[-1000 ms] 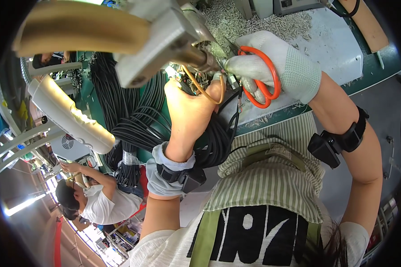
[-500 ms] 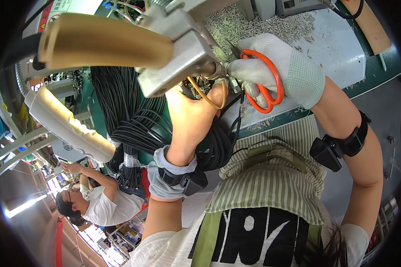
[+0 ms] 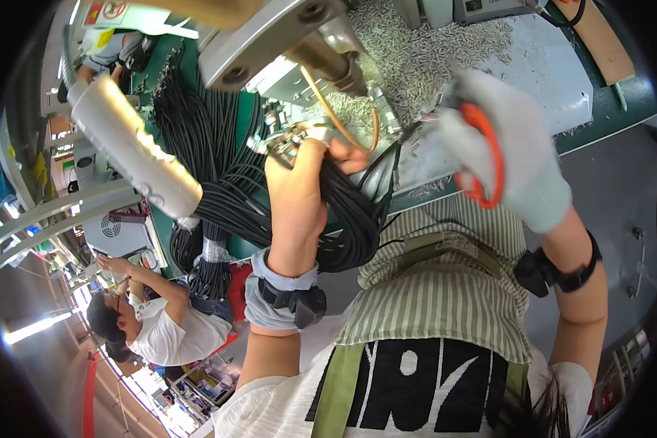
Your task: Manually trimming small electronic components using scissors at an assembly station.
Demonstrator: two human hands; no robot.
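My bare left hand (image 3: pixel 296 182) is closed round a bundle of black cables (image 3: pixel 354 219), whose metal and coloured ends (image 3: pixel 288 139) stick out above the thumb. On my right hand (image 3: pixel 507 142) is a white glove, smeared by motion. It grips scissors with red loop handles (image 3: pixel 498 157); their blades are mostly hidden or blurred. A dark cable end (image 3: pixel 414 133) lies just left of the glove; whether the right fingers touch it, I cannot tell. Above both hands hangs a grey metal machine head (image 3: pixel 270 44) with a curved tan tube (image 3: pixel 328 102) below it.
A heap of small metal pieces (image 3: pixel 445 51) covers part of a white sheet (image 3: pixel 547 66) on the green table. More black cables (image 3: pixel 197 139) spread at the left, beside a lit lamp (image 3: pixel 135 146). A person (image 3: pixel 168 321) in a white shirt sits at lower left.
My right hand has swung right and towards me with the scissors, away from the machine head. My left hand has shifted slightly left with the cables. The view has shifted too.
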